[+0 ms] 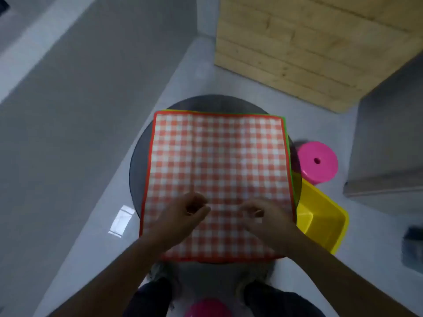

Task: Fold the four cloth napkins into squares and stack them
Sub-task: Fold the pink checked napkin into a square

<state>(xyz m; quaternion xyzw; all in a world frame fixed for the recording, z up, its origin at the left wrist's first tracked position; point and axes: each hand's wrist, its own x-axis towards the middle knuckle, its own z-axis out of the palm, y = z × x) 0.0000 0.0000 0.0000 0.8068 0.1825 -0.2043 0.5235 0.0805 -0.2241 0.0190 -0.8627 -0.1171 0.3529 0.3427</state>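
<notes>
1. Pale grey floor fills the view from above, with a round dark table [136, 172] at its middle.
2. A red checked napkin [217, 156] lies open and flat on the table and covers most of it. Its corners reach or pass the table's round edge.
3. Thin green and yellow borders show along its right and far sides, so more napkins [289, 161] lie flat beneath it. How many cannot be told.
4. The left hand [183, 213] and right hand [263, 216] sit side by side over the near middle of the red napkin. Both have their fingers curled in toward the thumb. The picture is blurred, so whether they pinch the cloth cannot be told.
5. Progress, as a judgement: the task is at its start. No napkin is folded yet and no stack of squares is visible. All the folding and stacking seems to remain.
6. Room to move: the pile leaves only slim crescents of bare table, so a folded square has little free space beside it.
7. A yellow bin [320, 216] stands just beside the table on the right, with a pink stool [317, 161] behind it.
8. A wooden crate [309, 49] stands farther off, and a second pink stool [206, 308] shows by the person's feet.
</notes>
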